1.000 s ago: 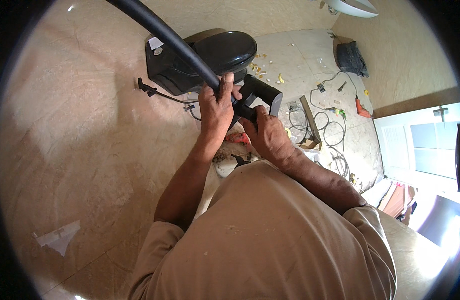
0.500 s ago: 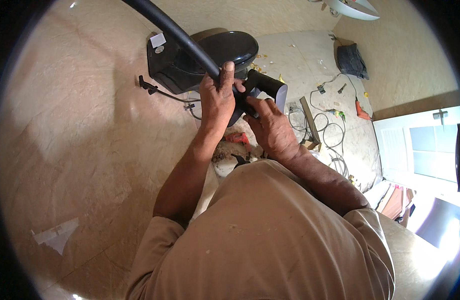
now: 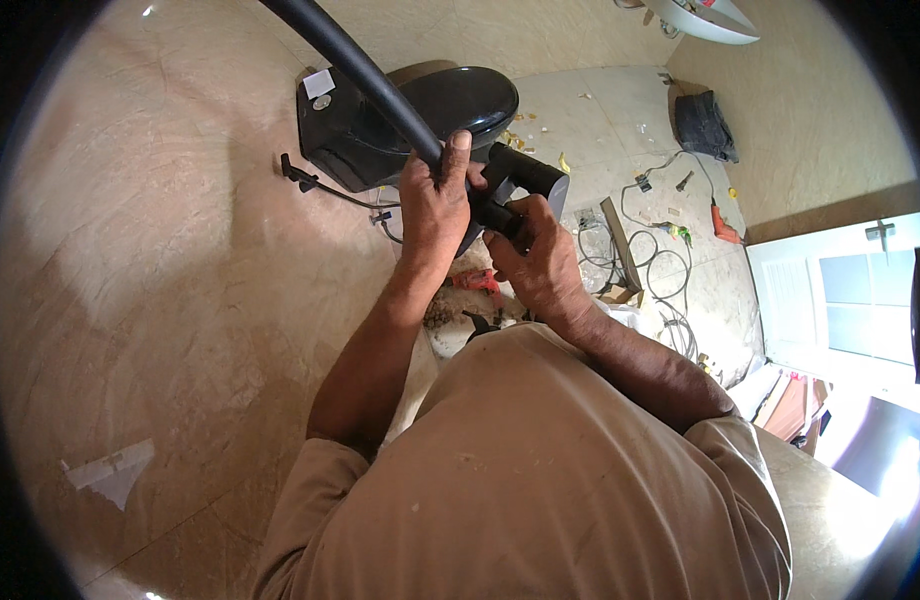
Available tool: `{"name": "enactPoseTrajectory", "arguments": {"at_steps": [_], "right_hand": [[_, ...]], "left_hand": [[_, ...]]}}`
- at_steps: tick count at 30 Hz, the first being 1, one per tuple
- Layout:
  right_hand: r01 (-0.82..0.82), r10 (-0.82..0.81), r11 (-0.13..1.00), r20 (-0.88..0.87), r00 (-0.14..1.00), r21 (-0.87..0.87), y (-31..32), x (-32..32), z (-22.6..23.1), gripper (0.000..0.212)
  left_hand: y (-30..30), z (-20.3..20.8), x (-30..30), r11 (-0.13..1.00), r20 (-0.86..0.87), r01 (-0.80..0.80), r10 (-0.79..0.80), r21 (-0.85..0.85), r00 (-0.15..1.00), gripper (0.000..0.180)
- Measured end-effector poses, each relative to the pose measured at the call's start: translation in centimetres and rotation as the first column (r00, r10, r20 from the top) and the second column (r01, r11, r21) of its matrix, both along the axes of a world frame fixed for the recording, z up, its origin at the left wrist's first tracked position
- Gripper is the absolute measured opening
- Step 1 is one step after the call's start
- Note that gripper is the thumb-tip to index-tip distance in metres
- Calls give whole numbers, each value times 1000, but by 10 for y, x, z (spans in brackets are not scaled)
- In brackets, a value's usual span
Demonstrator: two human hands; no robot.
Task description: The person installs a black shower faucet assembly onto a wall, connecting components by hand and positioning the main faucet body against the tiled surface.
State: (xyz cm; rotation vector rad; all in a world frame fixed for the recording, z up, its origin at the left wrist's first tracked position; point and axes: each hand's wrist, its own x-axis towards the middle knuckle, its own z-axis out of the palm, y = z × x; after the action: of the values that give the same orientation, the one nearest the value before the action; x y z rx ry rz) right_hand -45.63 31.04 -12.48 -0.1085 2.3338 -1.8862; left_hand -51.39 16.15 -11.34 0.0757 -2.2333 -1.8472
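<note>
The room has beige marbled walls (image 3: pixel 160 260) and a pale tiled floor (image 3: pixel 620 95), on which many things lie. A black toilet (image 3: pixel 470 95) with its lid down stands beyond the hands, and a white paper (image 3: pixel 318 82) lies on its tank. To its left, a black sprayer (image 3: pixel 298 173) with a hose is near the wall. On the floor there are a red drill (image 3: pixel 477 281), a looped cable (image 3: pixel 687 262), an orange tool (image 3: pixel 722 224) and, near the far wall, a dark cloth (image 3: pixel 705 124). A white door (image 3: pixel 795 285) is at the right, and part of a white basin (image 3: pixel 710 18) shows at the top. Compared with one second ago, the upper part of the black tube (image 3: pixel 365 75) is a little more to the right in the view, and the right fingers are placed differently; the left grip looks almost the same. The left hand (image 3: pixel 436 210) is closed around the lower part of the tube, with its thumb pointing up along it. The tube slants up to the left, in front of the toilet. At its lower end is a black fitting (image 3: pixel 530 168); the right hand (image 3: pixel 545 262) is clamped on its lower cylinder, with bent fingers and the thumb beneath.
</note>
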Motion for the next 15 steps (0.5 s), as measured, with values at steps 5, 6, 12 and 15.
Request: {"name": "enactPoseTrajectory", "arguments": {"at_steps": [5,6,12,15], "right_hand": [[65,69,956,-435,898,287,-1,-2,-6,39],[32,148,910,-396,906,413,1,-2,-6,47],[2,491,668,-443,750,744,11,-3,-2,78],[63,441,711,-513,736,701,10,-1,0,66]], "left_hand": [[-6,4,-1,1000,26,16,-16,0,1000,59],[-7,4,-1,1000,20,12,-12,-3,1000,59],[-12,6,-3,999,67,30,-32,34,997,58],[-14,5,0,996,82,35,-42,86,996,58]]}}
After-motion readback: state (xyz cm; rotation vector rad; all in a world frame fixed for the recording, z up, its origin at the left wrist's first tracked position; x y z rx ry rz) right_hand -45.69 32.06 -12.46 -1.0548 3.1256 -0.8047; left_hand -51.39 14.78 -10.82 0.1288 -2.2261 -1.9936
